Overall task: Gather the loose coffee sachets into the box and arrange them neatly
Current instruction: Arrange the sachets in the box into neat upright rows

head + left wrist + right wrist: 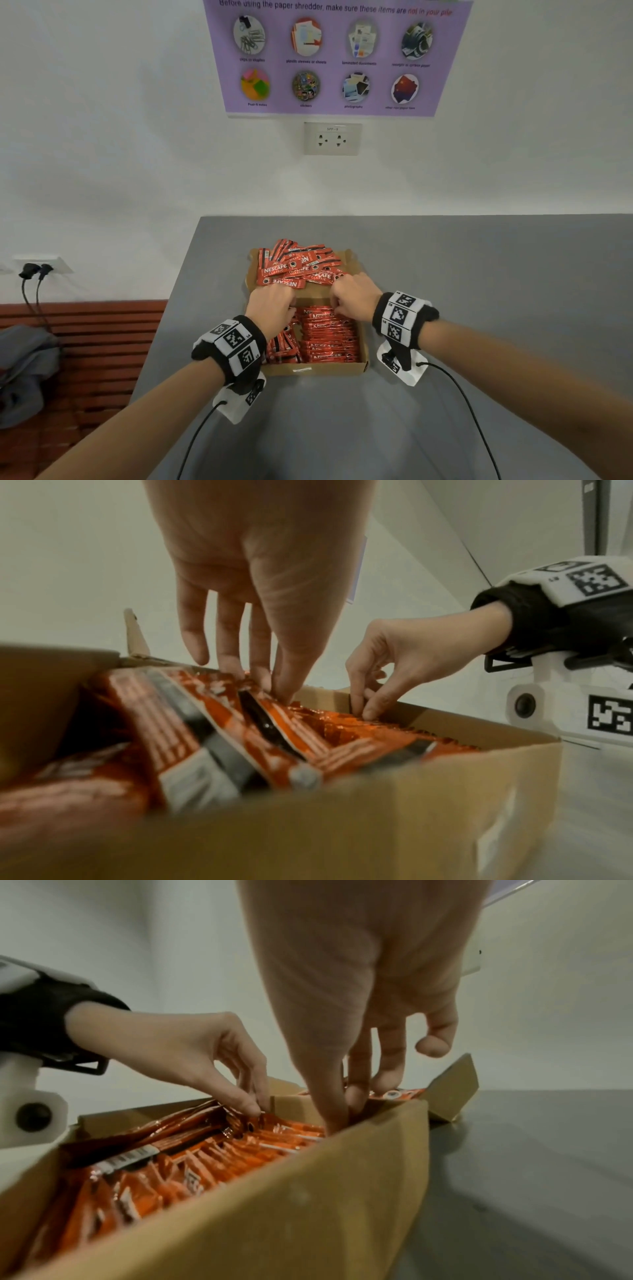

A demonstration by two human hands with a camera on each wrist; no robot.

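An open cardboard box (315, 370) stands on the grey table (479, 291). Its near part holds red coffee sachets (329, 335) packed on edge in a row, with a few leaning sachets (284, 346) at the left. Several loose sachets (298, 267) lie heaped on the folded-back lid beyond. My left hand (274, 301) reaches down at the far end of the box, and its thumb and fingers (281, 693) pinch sachet tops. My right hand (349, 294) is at the far right corner. Its thumb and forefinger (342, 1118) dip inside and pinch the row's end.
A purple poster (335, 54) and a wall socket (332, 138) are on the white wall behind the table. A red slatted bench (89, 342) with a grey bag (24, 370) stands at the left, below plugged-in cables (34, 270). Bare table surface surrounds the box.
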